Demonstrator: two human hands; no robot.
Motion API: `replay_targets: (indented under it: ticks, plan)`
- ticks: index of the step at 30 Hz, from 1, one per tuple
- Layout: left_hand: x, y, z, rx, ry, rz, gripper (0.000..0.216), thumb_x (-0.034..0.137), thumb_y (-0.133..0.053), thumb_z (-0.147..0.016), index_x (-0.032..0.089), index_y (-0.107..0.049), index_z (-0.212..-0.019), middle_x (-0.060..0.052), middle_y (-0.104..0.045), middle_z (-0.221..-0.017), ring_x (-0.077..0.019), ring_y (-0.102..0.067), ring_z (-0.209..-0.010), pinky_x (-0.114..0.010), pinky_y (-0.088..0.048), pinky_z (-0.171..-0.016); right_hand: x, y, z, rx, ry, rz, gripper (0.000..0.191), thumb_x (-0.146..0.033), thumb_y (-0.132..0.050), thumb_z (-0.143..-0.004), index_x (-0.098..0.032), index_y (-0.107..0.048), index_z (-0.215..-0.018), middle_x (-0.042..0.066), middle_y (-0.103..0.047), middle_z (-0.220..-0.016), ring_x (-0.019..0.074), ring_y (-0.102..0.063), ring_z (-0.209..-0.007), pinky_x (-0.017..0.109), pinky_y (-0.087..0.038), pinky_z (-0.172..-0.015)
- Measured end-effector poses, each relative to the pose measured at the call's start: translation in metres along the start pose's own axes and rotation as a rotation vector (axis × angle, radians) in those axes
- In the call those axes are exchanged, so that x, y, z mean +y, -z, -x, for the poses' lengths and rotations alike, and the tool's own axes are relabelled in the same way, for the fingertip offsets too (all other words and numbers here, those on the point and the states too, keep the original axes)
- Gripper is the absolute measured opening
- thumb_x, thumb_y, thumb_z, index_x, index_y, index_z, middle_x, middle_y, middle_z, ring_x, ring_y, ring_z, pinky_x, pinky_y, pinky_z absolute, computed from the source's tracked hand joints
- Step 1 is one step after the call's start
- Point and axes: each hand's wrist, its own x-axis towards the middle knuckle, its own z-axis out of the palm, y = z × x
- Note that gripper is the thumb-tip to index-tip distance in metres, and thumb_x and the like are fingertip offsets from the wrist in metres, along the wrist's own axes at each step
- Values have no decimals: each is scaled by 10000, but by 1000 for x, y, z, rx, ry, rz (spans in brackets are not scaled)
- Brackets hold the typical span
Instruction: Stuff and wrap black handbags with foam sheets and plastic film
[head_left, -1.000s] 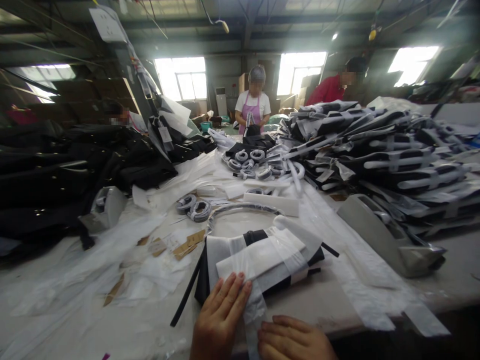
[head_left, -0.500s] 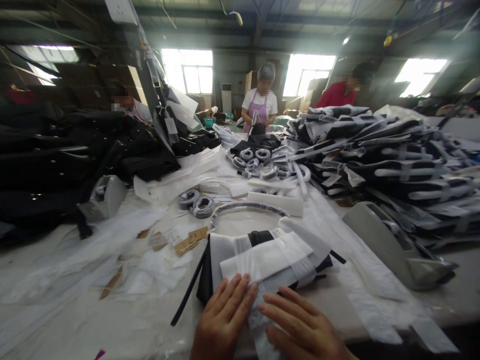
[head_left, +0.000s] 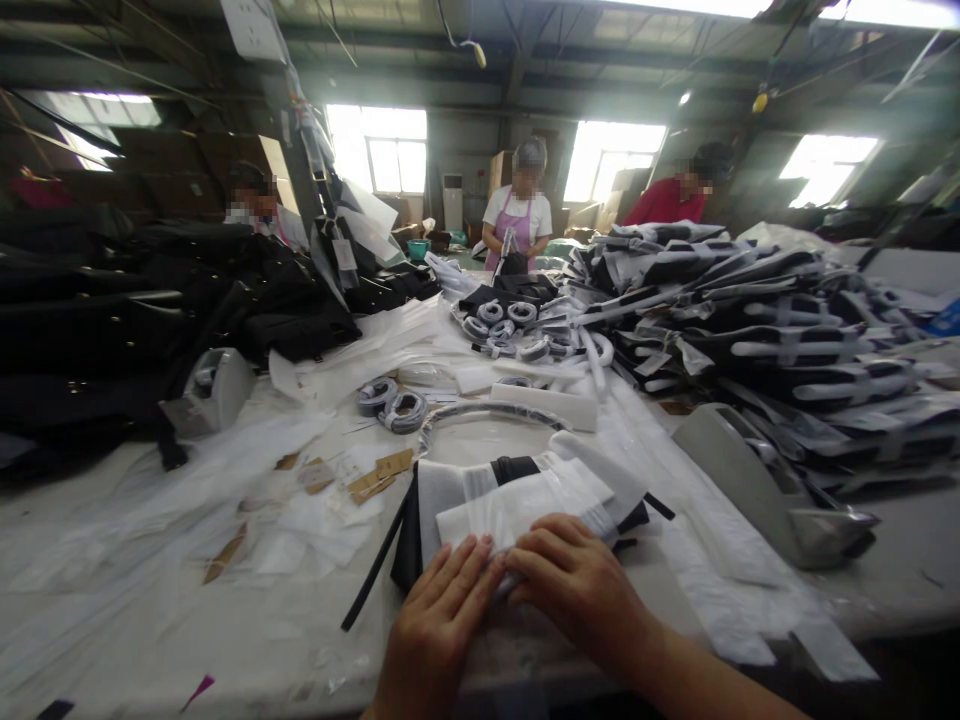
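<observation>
A black bag (head_left: 409,560) lies on the table in front of me, partly covered with white foam sheeting. Its arched handle (head_left: 491,408), wrapped in clear film, points away from me. Across its front runs a white wrapping strip (head_left: 487,510). My left hand (head_left: 446,615) rests with fingers stretched out on the strip's near edge. Beside it, my right hand (head_left: 581,580) has bent fingers pressed together on the folded strip; its fingertips are partly hidden. Black straps (head_left: 379,565) stick out at the bag's sides.
Grey tape dispensers (head_left: 739,480) stand left and right. Wrapped coils (head_left: 405,410) and brown tags (head_left: 382,475) lie beyond the bag. Black bags (head_left: 97,330) are heaped at left, wrapped ones (head_left: 787,340) at right. A co-worker in a pink apron (head_left: 517,215) stands across the table.
The strip's end that hung toward me is now folded up onto the bag. My right hand has moved up and its fingers have bent; my left hand stays nearly in place.
</observation>
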Motion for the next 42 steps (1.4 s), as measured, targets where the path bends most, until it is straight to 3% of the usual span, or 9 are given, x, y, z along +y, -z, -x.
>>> replay_targets:
  ticks: [7, 11, 15, 20, 23, 26, 30, 36, 42]
  plan:
    - [-4, 1, 3, -78, -16, 44, 456, 68, -429, -939, 176, -536, -1370, -26, -618, -1374, -188, -590, -1266, -385, -569, -989, 10, -9, -2, 3, 172, 92, 185, -165, -476, -1024, -149, -656, -984, 41, -658, -842, 184, -554, -791, 345, -460, -807]
    - [-1, 7, -1, -166, 98, 188, 522, 214, -542, -870, 147, -506, -1387, -43, -587, -1415, -201, -556, -1304, -388, -536, -1039, 15, -17, -1, 82, 251, 133, 266, -148, -467, -1020, -159, -650, -828, 16, -604, -713, 165, -525, -704, 328, -457, -764]
    - [1, 0, 1, -29, 130, 195, 280, 146, -562, -925, 204, -640, -1188, -33, -687, -1287, -172, -631, -1208, -360, -538, -1022, 17, -26, 4, 195, 277, 148, 249, -128, -509, -996, -163, -655, -797, 0, -582, -654, 159, -539, -688, 315, -470, -768]
    - [-1, -7, 4, 53, 54, 170, 247, 79, -538, -941, 185, -683, -1110, -70, -713, -1237, -192, -635, -1207, -368, -534, -1005, 14, -25, 5, 224, 250, 136, 222, -134, -523, -990, -165, -667, -824, -2, -616, -668, 154, -580, -713, 308, -499, -823]
    - [1, -5, 1, 46, 49, 140, 233, 90, -533, -946, 189, -692, -1084, -75, -713, -1236, -210, -642, -1197, -388, -552, -976, 10, -11, 16, 155, 221, 101, 211, -137, -483, -1008, -152, -693, -990, 21, -714, -838, 156, -640, -851, 343, -464, -1010]
    - [3, -2, -2, 36, 52, 113, 229, 113, -505, -962, 195, -696, -1059, -70, -715, -1233, -218, -657, -1174, -393, -573, -940, 1, 5, 43, -29, 224, 91, 361, -113, -451, -972, -147, -609, -1295, 80, -687, -1256, 209, -569, -1239, 455, -308, -1189]
    - [3, -1, -4, 15, 43, 100, 235, 114, -491, -967, 198, -693, -1051, -67, -712, -1240, -213, -652, -1182, -385, -570, -953, -13, 6, 79, -200, 253, 170, 511, -150, -484, -925, -182, -508, -1434, 85, -523, -1484, 276, -374, -1438, 499, -391, -1149]
    - [3, 0, -3, 15, 33, 95, 231, 107, -490, -966, 191, -687, -1051, -77, -711, -1241, -220, -652, -1183, -400, -575, -951, -26, -20, 74, 11, 264, 76, 292, -110, -485, -997, -132, -664, -1226, 73, -714, -1245, 237, -599, -1252, 446, -504, -1074]
    - [5, 2, -5, -4, 33, 75, 245, 93, -478, -969, 193, -691, -1035, -71, -709, -1242, -227, -659, -1172, -412, -591, -926, -29, -18, 64, 120, 232, -97, 233, -99, -466, -1009, -81, -691, -1066, 100, -788, -996, 170, -728, -1016, 342, -546, -1026]
